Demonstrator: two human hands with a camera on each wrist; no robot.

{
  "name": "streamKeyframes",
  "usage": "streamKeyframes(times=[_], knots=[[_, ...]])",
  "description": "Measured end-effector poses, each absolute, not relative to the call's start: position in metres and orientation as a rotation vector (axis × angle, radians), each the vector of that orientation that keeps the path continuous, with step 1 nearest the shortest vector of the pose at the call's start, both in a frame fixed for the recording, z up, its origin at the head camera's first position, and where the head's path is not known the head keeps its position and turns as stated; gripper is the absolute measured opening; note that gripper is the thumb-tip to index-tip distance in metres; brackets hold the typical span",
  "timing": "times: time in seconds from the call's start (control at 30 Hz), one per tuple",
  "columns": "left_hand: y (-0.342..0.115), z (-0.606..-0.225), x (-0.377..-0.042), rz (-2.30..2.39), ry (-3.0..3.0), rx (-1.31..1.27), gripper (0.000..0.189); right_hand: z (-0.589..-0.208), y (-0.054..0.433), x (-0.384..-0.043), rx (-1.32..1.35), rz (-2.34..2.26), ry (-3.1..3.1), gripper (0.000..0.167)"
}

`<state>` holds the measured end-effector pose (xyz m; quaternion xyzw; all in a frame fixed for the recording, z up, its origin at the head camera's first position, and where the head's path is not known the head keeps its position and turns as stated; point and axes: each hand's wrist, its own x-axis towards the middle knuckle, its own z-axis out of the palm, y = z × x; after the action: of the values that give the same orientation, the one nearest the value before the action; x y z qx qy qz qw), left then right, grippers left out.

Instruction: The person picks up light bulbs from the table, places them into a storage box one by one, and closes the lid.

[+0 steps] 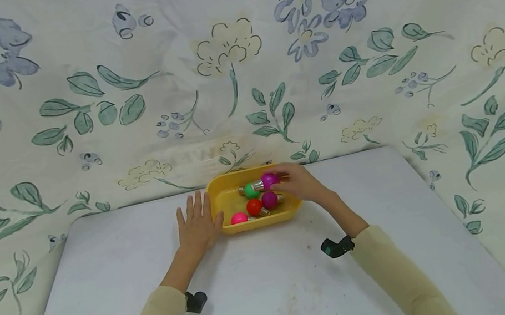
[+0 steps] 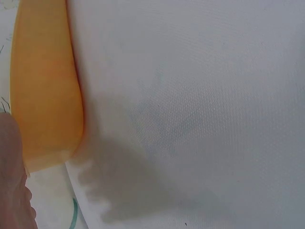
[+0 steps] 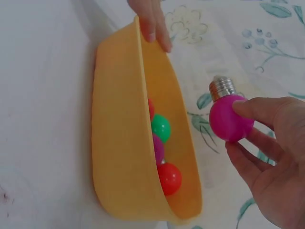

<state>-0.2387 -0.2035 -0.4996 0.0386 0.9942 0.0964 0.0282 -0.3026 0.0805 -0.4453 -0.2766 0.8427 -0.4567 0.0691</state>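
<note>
Here my right hand (image 1: pixel 300 183) pinches a magenta bulb (image 3: pixel 229 118) between thumb and fingertips, just above the far right part of the yellow tub (image 1: pixel 224 199). My left hand (image 1: pixel 198 226) lies flat, fingers straight, against the tub's left wall. Green, red, pink and purple bulbs lie inside.

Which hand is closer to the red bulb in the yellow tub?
Right. The right hand hovers over the yellow tub, holding a purple bulb just above the red bulb. The left hand rests outside, against the tub's left wall.
</note>
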Motion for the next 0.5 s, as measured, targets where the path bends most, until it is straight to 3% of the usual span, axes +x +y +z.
streamKeyframes(times=[0.5], knots=[[-0.202,-0.499,-0.238,0.270,3.068,0.088,0.072,-0.458,0.033,-0.316,-0.841,-1.106,2.598,0.041]])
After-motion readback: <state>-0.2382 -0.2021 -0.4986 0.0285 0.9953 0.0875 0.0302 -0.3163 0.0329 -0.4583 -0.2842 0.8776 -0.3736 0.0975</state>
